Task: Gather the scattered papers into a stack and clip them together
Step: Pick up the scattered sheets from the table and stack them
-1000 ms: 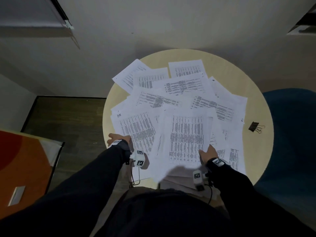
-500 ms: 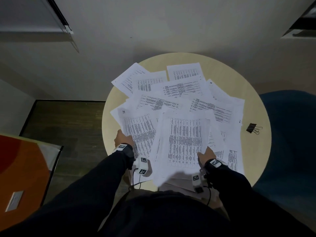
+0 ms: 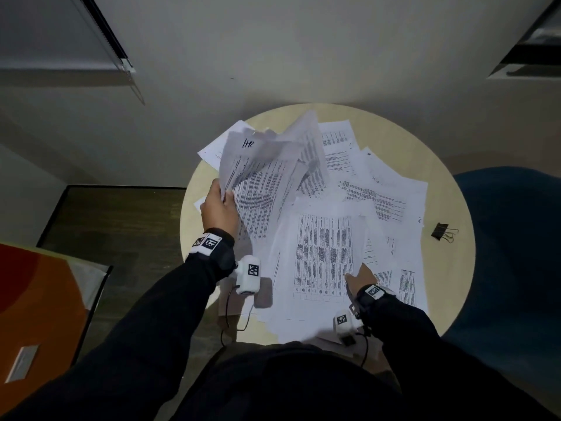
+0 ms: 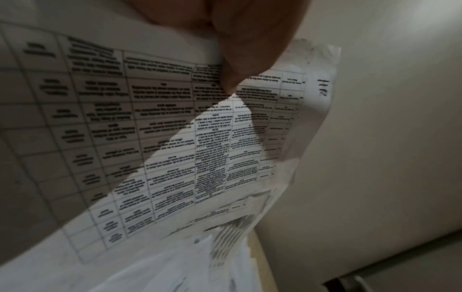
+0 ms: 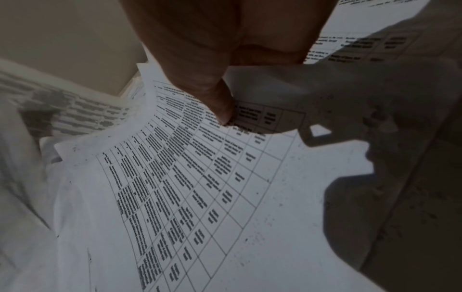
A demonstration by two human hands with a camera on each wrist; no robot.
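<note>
Printed white papers (image 3: 379, 196) lie scattered and overlapping across a round pale table (image 3: 449, 183). My left hand (image 3: 223, 192) pinches several sheets (image 3: 261, 183) at their left edge and holds them tilted up off the table; the top one bears a handwritten "HR". In the left wrist view the thumb (image 4: 240, 59) presses on that lifted sheet (image 4: 162, 118). My right hand (image 3: 358, 275) holds the near-centre sheet (image 3: 324, 253), thumb (image 5: 220, 102) on top of the printed sheet (image 5: 200, 187) and fingers hidden under paper. A black binder clip (image 3: 441, 232) lies on bare table at the right, away from both hands.
A dark blue chair (image 3: 516, 253) stands against the table's right side. An orange and red board (image 3: 36, 299) is at the lower left, beside a dark floor panel (image 3: 121, 226). A pale wall rises behind the table. Some sheets overhang the near edge.
My left hand has gone forward and lifted several sheets off the table's left side, so they now stand tilted up. My right hand has stayed on the near-centre sheet.
</note>
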